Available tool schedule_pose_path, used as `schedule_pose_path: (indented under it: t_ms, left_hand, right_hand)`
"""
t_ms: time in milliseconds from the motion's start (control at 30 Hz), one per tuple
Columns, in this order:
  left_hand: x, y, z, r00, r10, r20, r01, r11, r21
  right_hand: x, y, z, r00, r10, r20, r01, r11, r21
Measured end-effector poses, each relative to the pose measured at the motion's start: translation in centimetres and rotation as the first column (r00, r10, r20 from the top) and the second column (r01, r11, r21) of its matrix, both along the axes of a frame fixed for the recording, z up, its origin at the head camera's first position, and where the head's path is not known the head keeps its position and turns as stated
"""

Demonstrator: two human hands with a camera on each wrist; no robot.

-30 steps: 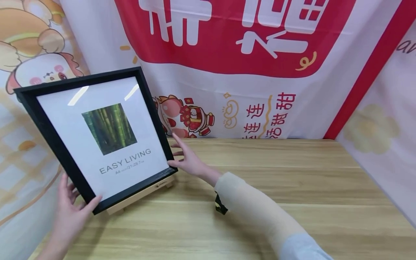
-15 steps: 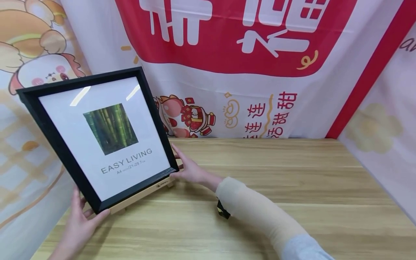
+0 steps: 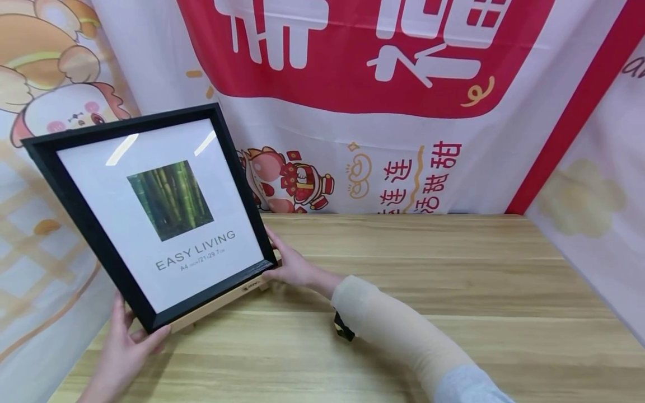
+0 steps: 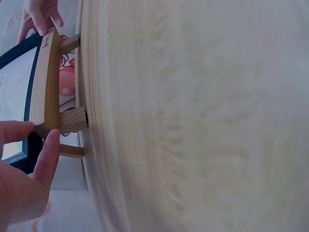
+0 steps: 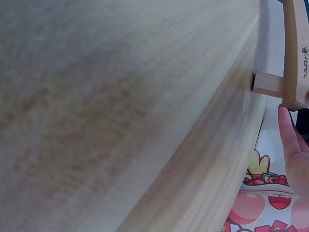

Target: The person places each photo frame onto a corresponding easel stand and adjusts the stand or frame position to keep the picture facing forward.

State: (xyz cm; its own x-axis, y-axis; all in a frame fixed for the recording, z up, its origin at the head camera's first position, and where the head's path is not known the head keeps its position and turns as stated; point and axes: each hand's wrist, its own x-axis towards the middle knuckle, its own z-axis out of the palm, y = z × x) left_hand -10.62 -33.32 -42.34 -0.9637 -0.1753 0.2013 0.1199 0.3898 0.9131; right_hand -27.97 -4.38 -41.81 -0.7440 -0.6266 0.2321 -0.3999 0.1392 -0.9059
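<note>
A black picture frame (image 3: pixel 116 291) with a bamboo picture and the words "EASY LIVING" leans back on a small wooden tabletop easel (image 3: pixel 216 308) at the left. My left hand (image 3: pixel 126 350) grips the near left end of the easel's ledge, at the frame's lower corner. In the left wrist view, the thumb and a finger of that left hand (image 4: pixel 29 174) pinch the ledge (image 4: pixel 47 92) end. At the ledge's far right end, my right hand (image 3: pixel 294 266) holds on with its thumb low; its other fingers are partly hidden behind the frame. Short legs (image 5: pixel 268 84) hold the ledge above the table.
The wood-grain table (image 3: pixel 428 280) stretches to the right. Printed cloth (image 3: pixel 322 134) hangs behind it, with more cloth at the left (image 3: pixel 45 224) and right (image 3: pixel 589 224). A small black object (image 3: pixel 344 327) shows beneath the right forearm.
My left hand has moved right from the frame's side to the easel's ledge end. My right hand has slid down slightly to the other end. The frame and easel stay almost in place.
</note>
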Motion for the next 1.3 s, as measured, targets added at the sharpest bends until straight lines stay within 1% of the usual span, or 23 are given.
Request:
schedule_pose_path:
  t_ms: [200,367,500,633,833,1033,1167,1233,1300]
  left_hand:
    - [-0.1,0.3,-0.3,1.000,-0.005,-0.023,0.006,1.000,0.019]
    - [-0.2,0.5,-0.3,1.000,-0.003,-0.010,0.004,1.000,0.027]
    - [-0.2,0.7,-0.3,1.000,-0.003,0.006,0.003,1.000,0.025]
    - [-0.3,1.1,-0.2,1.000,-0.008,0.003,0.008,1.000,0.001]
    - [-0.8,1.8,-0.2,0.999,-0.023,-0.025,0.022,1.000,-0.017]
    - [-1.5,2.5,-0.2,0.999,-0.045,-0.029,0.044,0.999,-0.011]
    - [-1.9,3.1,-0.3,0.999,-0.053,-0.011,0.053,0.999,-0.012]
    - [-2.2,3.5,-0.2,0.998,-0.057,0.003,0.058,0.998,-0.011]
    - [-2.5,3.9,-0.2,0.998,-0.062,0.014,0.062,0.998,-0.016]
  right_hand:
    - [0.1,0.1,0.1,1.000,-0.005,-0.015,0.005,1.000,0.021]
    - [0.2,0.3,0.1,0.999,-0.020,-0.035,0.022,0.999,0.047]
    - [0.3,0.5,0.1,0.999,-0.039,-0.021,0.041,0.998,0.053]
    - [0.2,0.8,-0.1,0.998,-0.065,0.000,0.065,0.996,0.056]
    - [0.1,1.5,-0.2,0.996,-0.090,0.002,0.089,0.995,0.043]
    - [0.0,2.5,-0.3,0.996,-0.090,0.009,0.090,0.996,0.019]
    - [-0.1,3.3,-0.3,0.996,-0.094,0.007,0.094,0.995,0.014]
    - [-0.1,3.9,-0.3,0.996,-0.091,0.003,0.091,0.996,-0.004]
    - [0.4,4.5,0.6,0.996,-0.090,-0.001,0.090,0.996,-0.016]
